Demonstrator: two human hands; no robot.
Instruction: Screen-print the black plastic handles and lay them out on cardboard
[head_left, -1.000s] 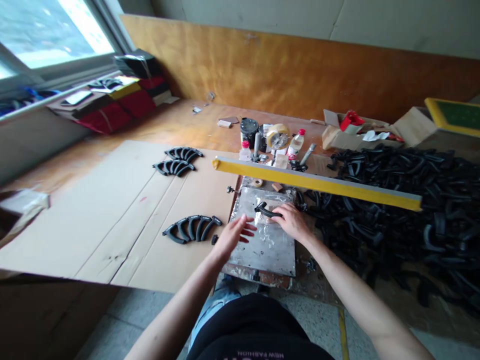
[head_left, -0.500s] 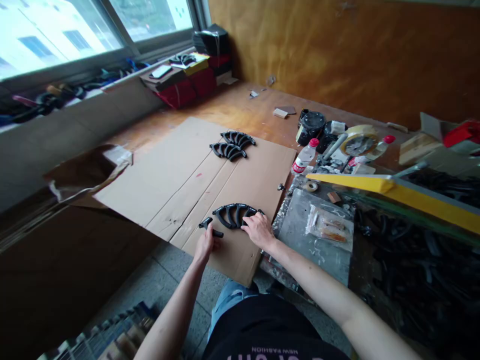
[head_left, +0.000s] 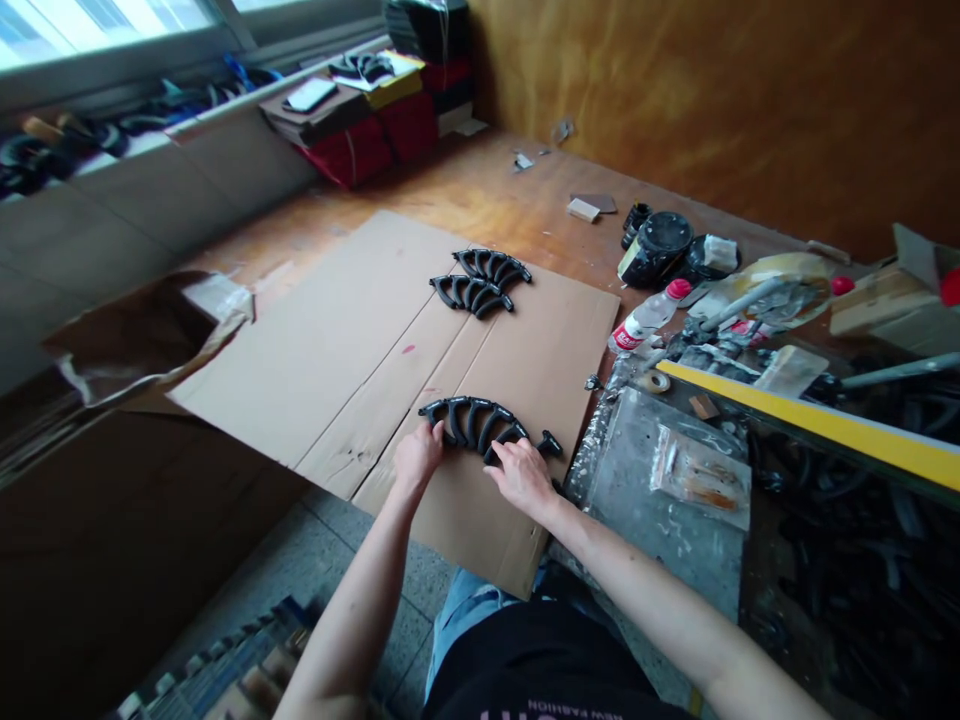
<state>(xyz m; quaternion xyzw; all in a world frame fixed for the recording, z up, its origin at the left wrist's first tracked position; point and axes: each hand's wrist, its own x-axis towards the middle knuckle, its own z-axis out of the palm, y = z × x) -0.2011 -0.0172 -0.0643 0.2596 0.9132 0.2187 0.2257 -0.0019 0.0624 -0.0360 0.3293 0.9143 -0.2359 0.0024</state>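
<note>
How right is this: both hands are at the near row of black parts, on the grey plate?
Wrong surface: the head view shows the near row on cardboard, not the grey plate. The left hand and right hand are at it, yes.

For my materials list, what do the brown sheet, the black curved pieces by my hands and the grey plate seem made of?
Brown sheet: cardboard, apparently; matte, with straight creases. Curved pieces: perhaps plastic or rubber; smooth black with soft highlights. Grey plate: probably metal; dull, scuffed surface.
</note>
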